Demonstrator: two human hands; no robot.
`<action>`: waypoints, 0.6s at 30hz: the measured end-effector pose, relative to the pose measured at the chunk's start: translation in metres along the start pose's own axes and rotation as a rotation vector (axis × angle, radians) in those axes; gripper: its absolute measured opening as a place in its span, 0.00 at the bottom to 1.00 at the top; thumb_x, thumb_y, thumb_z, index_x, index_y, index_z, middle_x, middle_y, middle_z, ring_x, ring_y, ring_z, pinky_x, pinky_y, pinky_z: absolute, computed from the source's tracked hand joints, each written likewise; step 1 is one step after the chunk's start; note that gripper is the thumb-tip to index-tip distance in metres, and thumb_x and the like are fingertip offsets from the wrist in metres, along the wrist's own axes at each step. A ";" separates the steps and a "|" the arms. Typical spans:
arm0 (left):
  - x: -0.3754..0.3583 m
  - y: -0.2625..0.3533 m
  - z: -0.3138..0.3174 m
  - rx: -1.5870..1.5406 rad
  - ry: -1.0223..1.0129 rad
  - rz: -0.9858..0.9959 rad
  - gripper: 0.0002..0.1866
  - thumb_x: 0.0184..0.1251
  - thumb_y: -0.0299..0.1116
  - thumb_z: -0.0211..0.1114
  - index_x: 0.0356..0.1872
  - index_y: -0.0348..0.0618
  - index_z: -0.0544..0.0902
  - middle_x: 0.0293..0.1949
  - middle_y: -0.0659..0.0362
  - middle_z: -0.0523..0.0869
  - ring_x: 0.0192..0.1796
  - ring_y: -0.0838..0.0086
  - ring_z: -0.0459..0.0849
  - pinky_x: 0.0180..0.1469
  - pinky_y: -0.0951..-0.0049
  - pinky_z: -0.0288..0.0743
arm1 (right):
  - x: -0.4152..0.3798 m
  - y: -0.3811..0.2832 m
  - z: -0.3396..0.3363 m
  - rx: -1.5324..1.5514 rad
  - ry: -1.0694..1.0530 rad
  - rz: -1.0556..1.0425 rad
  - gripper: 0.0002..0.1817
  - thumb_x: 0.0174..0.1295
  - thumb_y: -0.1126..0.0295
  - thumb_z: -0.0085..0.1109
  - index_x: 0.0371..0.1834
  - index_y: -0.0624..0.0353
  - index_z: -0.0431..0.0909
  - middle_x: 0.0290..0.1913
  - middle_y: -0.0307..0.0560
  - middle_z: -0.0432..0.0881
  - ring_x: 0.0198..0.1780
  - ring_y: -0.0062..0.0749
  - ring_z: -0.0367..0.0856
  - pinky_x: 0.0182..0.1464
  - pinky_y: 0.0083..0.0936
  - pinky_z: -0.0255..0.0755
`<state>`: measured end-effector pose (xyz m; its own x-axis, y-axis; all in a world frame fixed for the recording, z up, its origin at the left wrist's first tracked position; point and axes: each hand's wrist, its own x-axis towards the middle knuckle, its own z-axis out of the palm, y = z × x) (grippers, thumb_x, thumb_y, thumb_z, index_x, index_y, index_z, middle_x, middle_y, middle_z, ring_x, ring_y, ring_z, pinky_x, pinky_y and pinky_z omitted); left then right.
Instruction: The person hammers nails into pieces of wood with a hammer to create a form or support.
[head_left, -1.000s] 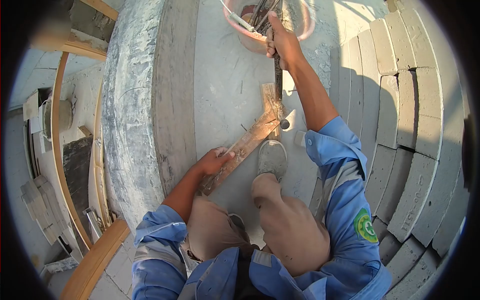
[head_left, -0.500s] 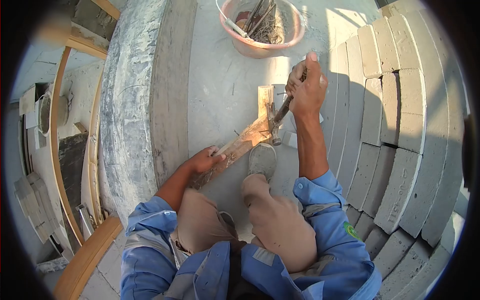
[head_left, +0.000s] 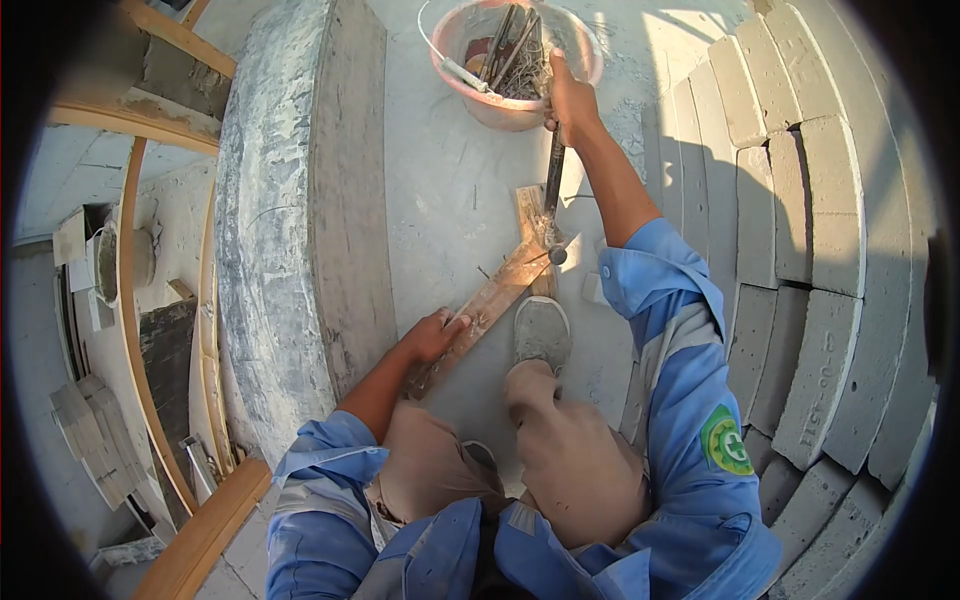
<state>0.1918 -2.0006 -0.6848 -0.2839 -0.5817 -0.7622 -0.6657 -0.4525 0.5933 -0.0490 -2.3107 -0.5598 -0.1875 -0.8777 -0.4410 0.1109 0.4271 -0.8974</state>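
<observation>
My left hand (head_left: 436, 335) is closed on the near end of a narrow wooden plank (head_left: 492, 297), which slants away over the grey floor. Several nails stick out of the plank. Its far end meets a second short piece of wood (head_left: 529, 204) lying beneath it. My right hand (head_left: 574, 98), reaching forward beside the bucket, is wrapped round the handle of a claw hammer (head_left: 555, 175). The hammer's head rests at the plank's far end, just beyond the toe of my shoe (head_left: 542, 332).
A pinkish bucket (head_left: 505, 115) holding metal rods and bent nails or wire stands ahead. Grey blocks (head_left: 832, 240) are stacked along the right. A long grey slab or beam (head_left: 345, 200) runs along the left, with timber strips (head_left: 128, 270) beyond it.
My right hand has swung forward and to the left, bringing the hammer handle nearly in line with my view. My left hand keeps its hold on the plank.
</observation>
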 end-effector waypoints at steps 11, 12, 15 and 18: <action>0.023 -0.028 0.007 -0.011 0.101 0.038 0.32 0.73 0.57 0.54 0.53 0.30 0.77 0.50 0.43 0.83 0.53 0.61 0.80 0.59 0.65 0.70 | -0.204 0.088 -0.043 0.126 -0.205 -0.826 0.22 0.66 0.64 0.57 0.16 0.58 0.62 0.14 0.35 0.62 0.17 0.18 0.57 0.20 0.24 0.48; 0.013 -0.023 0.008 -0.012 0.081 0.021 0.32 0.73 0.57 0.54 0.53 0.30 0.77 0.50 0.43 0.83 0.53 0.61 0.80 0.59 0.65 0.70 | -0.209 0.092 -0.040 0.050 -0.274 -0.928 0.21 0.65 0.65 0.57 0.16 0.59 0.63 0.14 0.36 0.62 0.17 0.19 0.58 0.20 0.24 0.48; 0.010 -0.012 -0.003 -0.110 -0.045 -0.015 0.34 0.72 0.57 0.55 0.56 0.29 0.76 0.53 0.42 0.83 0.56 0.60 0.80 0.61 0.66 0.69 | -0.217 0.091 -0.047 0.010 -0.333 -0.984 0.20 0.65 0.66 0.57 0.17 0.61 0.64 0.14 0.37 0.63 0.16 0.21 0.58 0.19 0.26 0.50; 0.018 0.001 -0.008 -0.128 -0.004 -0.027 0.34 0.72 0.56 0.55 0.58 0.28 0.76 0.55 0.41 0.82 0.59 0.60 0.80 0.63 0.66 0.69 | -0.218 0.086 -0.069 0.197 -0.233 -0.865 0.18 0.70 0.62 0.49 0.23 0.59 0.66 0.13 0.38 0.60 0.15 0.23 0.54 0.22 0.27 0.59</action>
<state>0.1918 -2.0171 -0.6959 -0.2705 -0.5655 -0.7791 -0.5793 -0.5507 0.6009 -0.0656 -2.0675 -0.5420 -0.0834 -0.9052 0.4167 0.1916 -0.4249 -0.8847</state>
